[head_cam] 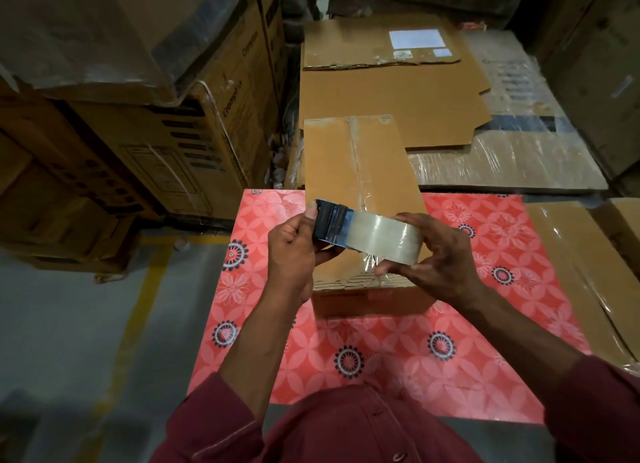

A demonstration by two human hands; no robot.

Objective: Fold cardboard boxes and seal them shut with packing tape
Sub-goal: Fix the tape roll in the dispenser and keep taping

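I'm mid-sealing: my left hand (294, 244) grips the tape dispenser (330, 225), right hand (433, 255) fingers curl round the roll (384, 236) above the box (360, 172); next, free its end.

A cardboard box (360, 199) is set on the bench (502, 241), toward its far edge, with a tape dispenser (367, 232) held above its near end between the left hand (294, 251) and the right hand (436, 255). Flattened cardboard sheets (391, 92) are laid behind the bench on what may be wrapped cartons. Stacked cartons (145, 116) are placed to the left on the floor (69, 324).
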